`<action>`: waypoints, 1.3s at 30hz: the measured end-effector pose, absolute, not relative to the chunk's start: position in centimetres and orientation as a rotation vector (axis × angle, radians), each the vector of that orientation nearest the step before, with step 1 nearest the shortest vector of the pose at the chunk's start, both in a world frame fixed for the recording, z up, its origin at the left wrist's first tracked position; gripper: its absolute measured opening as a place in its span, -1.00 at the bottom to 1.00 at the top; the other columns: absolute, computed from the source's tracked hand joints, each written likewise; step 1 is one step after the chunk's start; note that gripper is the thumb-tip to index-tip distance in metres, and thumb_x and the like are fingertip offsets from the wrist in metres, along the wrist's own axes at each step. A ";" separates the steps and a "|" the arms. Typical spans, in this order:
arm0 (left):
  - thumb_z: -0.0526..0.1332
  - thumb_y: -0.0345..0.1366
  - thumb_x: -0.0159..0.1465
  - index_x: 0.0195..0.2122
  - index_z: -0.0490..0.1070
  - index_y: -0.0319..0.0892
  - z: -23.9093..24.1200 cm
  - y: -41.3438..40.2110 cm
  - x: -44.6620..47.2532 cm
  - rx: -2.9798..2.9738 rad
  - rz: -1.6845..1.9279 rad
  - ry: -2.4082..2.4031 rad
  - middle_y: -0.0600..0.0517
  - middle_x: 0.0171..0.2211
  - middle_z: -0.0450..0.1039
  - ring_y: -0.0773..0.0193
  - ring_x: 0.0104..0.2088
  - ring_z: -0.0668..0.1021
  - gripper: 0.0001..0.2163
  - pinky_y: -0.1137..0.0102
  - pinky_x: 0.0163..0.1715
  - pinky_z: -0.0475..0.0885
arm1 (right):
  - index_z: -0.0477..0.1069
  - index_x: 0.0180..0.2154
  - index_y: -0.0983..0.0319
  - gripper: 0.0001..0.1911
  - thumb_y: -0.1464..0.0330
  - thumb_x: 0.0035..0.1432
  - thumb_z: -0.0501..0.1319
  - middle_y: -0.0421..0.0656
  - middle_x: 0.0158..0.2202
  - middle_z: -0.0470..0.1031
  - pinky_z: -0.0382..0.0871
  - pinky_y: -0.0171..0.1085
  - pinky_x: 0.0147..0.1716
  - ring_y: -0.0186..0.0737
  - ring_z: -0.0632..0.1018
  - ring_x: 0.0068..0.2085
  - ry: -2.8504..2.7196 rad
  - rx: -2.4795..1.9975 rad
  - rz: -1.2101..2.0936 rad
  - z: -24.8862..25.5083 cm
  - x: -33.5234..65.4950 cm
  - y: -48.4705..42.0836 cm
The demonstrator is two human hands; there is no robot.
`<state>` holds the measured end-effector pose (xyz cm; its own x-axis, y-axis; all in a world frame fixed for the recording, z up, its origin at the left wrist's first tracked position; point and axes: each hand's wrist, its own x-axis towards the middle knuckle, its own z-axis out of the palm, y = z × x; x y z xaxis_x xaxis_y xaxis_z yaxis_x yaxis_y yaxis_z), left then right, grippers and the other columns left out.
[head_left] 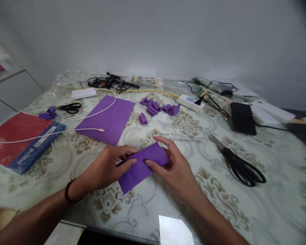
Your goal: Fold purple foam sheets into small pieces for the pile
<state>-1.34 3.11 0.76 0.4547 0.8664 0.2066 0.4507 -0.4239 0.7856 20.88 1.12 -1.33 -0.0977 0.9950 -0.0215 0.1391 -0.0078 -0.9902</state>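
Note:
Between my two hands a strip of purple paper [140, 169] is held just above the table, tilted up to the right. My left hand [108, 166] pinches its upper left edge, thumb on top and fingers behind. On the right part, my right hand [174, 166] grips it with the thumb pressed on the face; the index finger points out past the far edge and the other fingers are partly hidden behind the paper. Just beyond lie several folded purple paper pieces [153, 107] and a larger purple sheet [109, 115].
Black-handled scissors [241, 166] lie at right, near a phone [242, 118]. A power strip [191, 102] and cables stand behind. At left are smaller scissors [70, 108], a white cable [102, 130] and a red and blue packet [28, 139]. A glue gun [114, 81] rests near the wall.

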 end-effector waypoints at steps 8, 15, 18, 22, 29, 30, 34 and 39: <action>0.34 -0.28 0.35 0.02 0.50 -0.08 -0.3 3.6 -2.0 1.535 0.805 1.052 0.23 -0.51 0.20 0.38 -0.47 0.31 -0.77 0.51 -0.47 0.21 | 0.30 0.34 -0.15 -0.27 0.29 0.23 0.48 -0.17 0.05 0.59 0.60 -0.19 -0.04 -0.16 0.65 -0.06 -1.578 -1.034 1.150 -1.0 23.2 1.3; 0.34 -0.25 0.40 0.07 0.36 -0.01 -0.3 3.5 -2.4 1.414 0.768 0.871 0.21 -0.45 0.26 0.39 -0.46 0.29 -0.73 0.51 -0.48 0.18 | 0.67 -0.01 0.03 -0.68 0.31 0.18 0.52 -0.16 -0.07 0.71 0.57 -0.19 0.00 -0.12 0.68 -0.06 -2.015 -0.846 1.086 0.3 24.6 2.5; 0.32 -0.25 0.43 0.08 0.31 0.04 -0.2 3.3 -2.4 1.395 0.757 0.777 0.19 -0.38 0.33 0.41 -0.46 0.33 -0.73 0.53 -0.49 0.21 | 0.69 -0.06 0.08 -0.76 0.28 0.21 0.50 -0.15 -0.10 0.72 0.59 -0.26 -0.09 -0.18 0.69 -0.13 -1.968 -0.827 1.125 0.1 24.4 2.6; 0.32 -0.32 0.44 0.06 0.42 0.02 -0.1 3.3 -2.5 1.457 0.727 0.660 0.11 -0.23 0.46 0.40 -0.35 0.44 -0.79 0.52 -0.39 0.34 | 0.66 0.02 0.08 -0.60 0.26 0.13 0.55 -0.15 -0.07 0.72 0.56 -0.27 -0.09 -0.17 0.68 -0.11 -2.042 -0.772 1.069 0.2 24.5 2.5; 0.29 -0.36 0.45 -0.06 0.65 -0.06 0.7 3.7 -2.8 1.625 0.662 0.696 0.03 -0.15 0.65 0.32 -0.16 0.60 -0.86 0.46 -0.13 0.42 | 0.62 0.09 0.07 -0.54 0.32 0.15 0.55 -0.20 -0.07 0.74 0.51 -0.28 -0.03 -0.21 0.67 -0.10 -2.172 -0.719 1.092 0.8 24.9 2.3; 0.28 -0.37 0.46 -0.06 0.66 -0.06 0.8 3.7 -2.8 1.662 0.657 0.705 0.04 -0.15 0.65 0.32 -0.17 0.61 -0.85 0.45 -0.14 0.42 | 0.64 0.06 0.08 -0.59 0.31 0.17 0.53 -0.20 -0.09 0.74 0.52 -0.30 -0.06 -0.23 0.67 -0.12 -2.135 -0.711 1.103 0.7 24.9 2.3; 0.30 -0.37 0.42 -0.06 0.66 -0.07 1.5 3.7 -2.6 1.777 0.633 0.760 0.05 -0.17 0.68 0.29 -0.19 0.63 -0.84 0.42 -0.15 0.43 | 0.69 -0.04 0.09 -0.69 0.17 0.20 0.49 -0.18 -0.19 0.73 0.57 -0.32 -0.15 -0.24 0.68 -0.20 -1.997 -0.691 1.161 0.6 24.6 2.5; 0.39 -0.32 0.34 -0.10 0.64 -0.05 1.3 3.2 -2.1 1.837 0.597 0.879 0.08 -0.19 0.67 0.28 -0.25 0.59 -0.87 0.40 -0.19 0.43 | 0.60 0.13 0.01 -0.47 0.11 0.13 0.53 -0.13 -0.02 0.69 0.57 -0.18 -0.02 -0.10 0.68 -0.06 -1.862 -0.847 1.242 0.4 24.3 2.2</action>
<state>-2.10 3.17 1.28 0.6179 0.7860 0.0179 0.3070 -0.2622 0.9149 24.28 2.17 0.43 -0.5157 0.8303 0.2112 0.1237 0.3161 -0.9406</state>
